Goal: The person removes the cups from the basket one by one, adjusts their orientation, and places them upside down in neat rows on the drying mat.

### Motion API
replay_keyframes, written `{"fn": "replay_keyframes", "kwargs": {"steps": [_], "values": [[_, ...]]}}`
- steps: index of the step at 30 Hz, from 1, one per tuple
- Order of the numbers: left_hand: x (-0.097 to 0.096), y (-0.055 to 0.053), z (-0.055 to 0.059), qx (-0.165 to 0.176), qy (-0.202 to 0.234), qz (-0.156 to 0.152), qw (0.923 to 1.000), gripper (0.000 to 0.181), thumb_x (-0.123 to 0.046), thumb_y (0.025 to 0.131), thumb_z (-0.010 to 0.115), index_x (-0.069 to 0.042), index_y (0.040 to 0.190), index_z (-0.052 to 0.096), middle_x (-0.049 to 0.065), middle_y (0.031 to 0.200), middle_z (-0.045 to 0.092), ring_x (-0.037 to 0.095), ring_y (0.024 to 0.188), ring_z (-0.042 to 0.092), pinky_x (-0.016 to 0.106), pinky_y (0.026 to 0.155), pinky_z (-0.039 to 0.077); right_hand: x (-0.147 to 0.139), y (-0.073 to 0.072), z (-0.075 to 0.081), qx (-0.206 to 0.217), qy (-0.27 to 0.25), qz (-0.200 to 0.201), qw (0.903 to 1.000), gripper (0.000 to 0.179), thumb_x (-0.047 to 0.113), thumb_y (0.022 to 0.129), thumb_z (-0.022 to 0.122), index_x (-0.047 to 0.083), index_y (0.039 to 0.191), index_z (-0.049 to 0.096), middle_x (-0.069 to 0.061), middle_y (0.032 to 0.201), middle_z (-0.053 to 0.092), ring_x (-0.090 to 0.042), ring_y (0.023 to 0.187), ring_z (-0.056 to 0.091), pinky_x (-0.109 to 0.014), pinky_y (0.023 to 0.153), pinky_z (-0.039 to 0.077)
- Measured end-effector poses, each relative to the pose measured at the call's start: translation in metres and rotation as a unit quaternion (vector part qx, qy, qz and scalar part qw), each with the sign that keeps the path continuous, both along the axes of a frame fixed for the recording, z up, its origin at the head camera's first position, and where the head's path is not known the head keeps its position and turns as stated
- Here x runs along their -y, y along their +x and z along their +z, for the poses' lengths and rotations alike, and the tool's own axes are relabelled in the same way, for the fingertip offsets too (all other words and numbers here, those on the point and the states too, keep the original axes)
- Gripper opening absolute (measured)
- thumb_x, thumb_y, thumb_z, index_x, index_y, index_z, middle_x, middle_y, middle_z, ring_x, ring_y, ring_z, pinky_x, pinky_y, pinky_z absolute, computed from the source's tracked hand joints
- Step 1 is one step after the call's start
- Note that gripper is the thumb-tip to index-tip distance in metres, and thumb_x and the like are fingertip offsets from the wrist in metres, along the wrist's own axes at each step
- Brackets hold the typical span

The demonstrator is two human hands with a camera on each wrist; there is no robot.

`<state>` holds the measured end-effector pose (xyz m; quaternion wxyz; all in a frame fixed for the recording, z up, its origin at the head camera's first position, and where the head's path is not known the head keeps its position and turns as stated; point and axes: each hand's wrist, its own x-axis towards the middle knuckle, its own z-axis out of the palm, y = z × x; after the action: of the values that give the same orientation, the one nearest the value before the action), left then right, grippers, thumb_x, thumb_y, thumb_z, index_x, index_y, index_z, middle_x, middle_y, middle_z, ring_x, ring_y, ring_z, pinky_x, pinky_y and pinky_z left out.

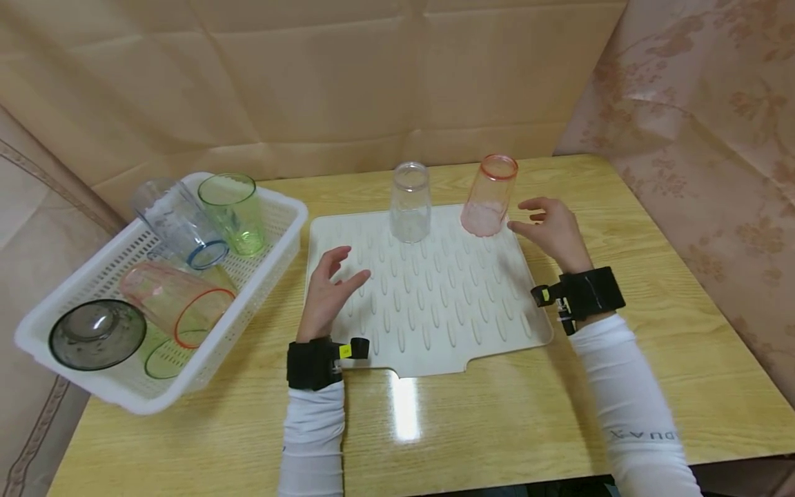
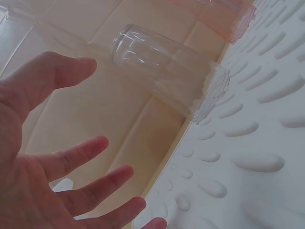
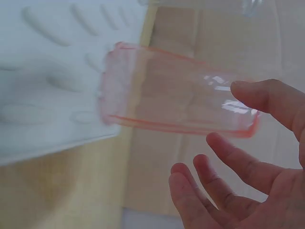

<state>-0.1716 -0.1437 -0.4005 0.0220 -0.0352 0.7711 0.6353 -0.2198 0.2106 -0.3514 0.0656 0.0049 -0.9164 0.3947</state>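
Note:
On the white ridged mat [image 1: 435,310] two tumblers stand upright along its far edge. One is a clear tumbler [image 1: 410,203], near the middle; the other, a pink tumbler [image 1: 489,197], is at the far right corner. My right hand [image 1: 551,231] is just right of the pink tumbler, fingers spread and holding nothing. In the right wrist view the thumb and fingers are close to the pink tumbler's [image 3: 176,90] rim end; contact cannot be told. My left hand [image 1: 329,290] hovers over the mat's left side with loosely bent fingers and nothing in them, apart from the clear tumbler [image 2: 167,69].
At the left stands a white basket [image 1: 282,217] with several tumblers: a blue-rimmed one [image 1: 180,221], a green one [image 1: 231,207], a pink one [image 1: 174,297] and a dark grey one [image 1: 93,335]. The wooden table [image 1: 652,345] meets a cloth backdrop [image 1: 348,90] behind.

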Motion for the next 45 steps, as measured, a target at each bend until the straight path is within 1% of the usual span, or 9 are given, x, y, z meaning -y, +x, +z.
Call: {"fn": "replay_keyframes", "kwargs": {"steps": [8,14,19,26,30,34,36,41,45], "values": [[0.000,0.001,0.001,-0.002,0.000,0.004,1.0000,0.058,-0.024,0.080,0.070,-0.012,0.131,0.044,0.012,0.141,0.038,0.029,0.132,0.024,0.051,0.109,0.022,-0.013,0.004,-0.029,0.074,-0.033,-0.033,0.9961,0.051,0.029,0.084,0.064,-0.003,0.121,0.052,-0.027,0.130,0.048,-0.043,0.112,0.047,-0.054,0.088,0.042],[0.001,0.002,0.004,-0.008,-0.005,0.005,0.9999,0.058,-0.026,0.079,0.070,-0.015,0.130,0.045,0.012,0.141,0.039,0.029,0.132,0.026,0.052,0.108,0.023,-0.021,0.006,-0.044,0.084,-0.050,-0.026,0.9949,0.053,0.031,0.084,0.064,-0.005,0.122,0.051,-0.029,0.129,0.049,-0.044,0.113,0.047,-0.056,0.091,0.042],[0.001,0.004,0.007,-0.021,-0.016,0.005,0.9996,0.058,-0.026,0.080,0.069,-0.015,0.131,0.043,0.010,0.141,0.038,0.028,0.131,0.027,0.052,0.107,0.025,-0.026,0.008,-0.050,0.075,-0.047,-0.002,0.9961,0.053,0.029,0.085,0.063,-0.008,0.121,0.051,-0.032,0.126,0.050,-0.046,0.114,0.048,-0.058,0.092,0.042],[0.002,0.006,0.012,-0.031,-0.027,0.005,0.9991,0.059,-0.027,0.081,0.069,-0.015,0.132,0.042,0.009,0.141,0.038,0.028,0.131,0.027,0.053,0.107,0.025,-0.028,0.007,-0.052,0.089,-0.052,0.006,0.9946,0.054,0.030,0.085,0.063,-0.008,0.122,0.050,-0.031,0.126,0.050,-0.045,0.115,0.047,-0.057,0.092,0.041],[0.003,0.008,0.019,-0.057,-0.048,-0.005,0.9972,0.060,-0.025,0.080,0.070,-0.015,0.132,0.042,0.009,0.141,0.037,0.029,0.131,0.027,0.053,0.107,0.024,-0.029,0.008,-0.053,0.097,-0.052,0.008,0.9939,0.053,0.028,0.085,0.064,-0.008,0.121,0.050,-0.031,0.124,0.051,-0.044,0.116,0.046,-0.056,0.092,0.041],[0.009,0.014,0.029,-0.106,-0.093,-0.006,0.9900,0.060,-0.024,0.080,0.070,-0.013,0.132,0.043,0.011,0.140,0.040,0.027,0.129,0.031,0.055,0.105,0.023,-0.028,0.007,-0.055,0.101,-0.039,0.021,0.9939,0.053,0.028,0.085,0.064,-0.009,0.121,0.050,-0.032,0.123,0.052,-0.044,0.114,0.047,-0.055,0.092,0.041],[0.013,0.017,0.035,-0.131,-0.122,-0.005,0.9838,0.060,-0.023,0.080,0.070,-0.012,0.132,0.043,0.012,0.139,0.041,0.026,0.127,0.033,0.055,0.105,0.025,-0.028,0.007,-0.056,0.104,-0.030,0.027,0.9937,0.053,0.028,0.085,0.064,-0.009,0.121,0.049,-0.032,0.122,0.052,-0.044,0.113,0.047,-0.055,0.092,0.041],[0.023,0.023,0.050,-0.193,-0.194,-0.005,0.9618,0.059,-0.019,0.078,0.071,-0.008,0.130,0.046,0.017,0.132,0.045,0.029,0.122,0.038,0.052,0.103,0.029,-0.030,0.005,-0.056,0.113,-0.001,0.042,0.9927,0.056,0.032,0.085,0.063,-0.008,0.122,0.048,-0.033,0.121,0.052,-0.044,0.113,0.047,-0.056,0.092,0.041],[0.030,0.027,0.063,-0.220,-0.234,-0.001,0.9470,0.059,-0.017,0.077,0.072,-0.005,0.128,0.047,0.020,0.130,0.047,0.032,0.119,0.040,0.052,0.100,0.032,-0.030,0.004,-0.055,0.121,0.008,0.049,0.9914,0.058,0.034,0.086,0.062,-0.008,0.123,0.047,-0.033,0.122,0.050,-0.045,0.113,0.046,-0.057,0.093,0.040]]}}
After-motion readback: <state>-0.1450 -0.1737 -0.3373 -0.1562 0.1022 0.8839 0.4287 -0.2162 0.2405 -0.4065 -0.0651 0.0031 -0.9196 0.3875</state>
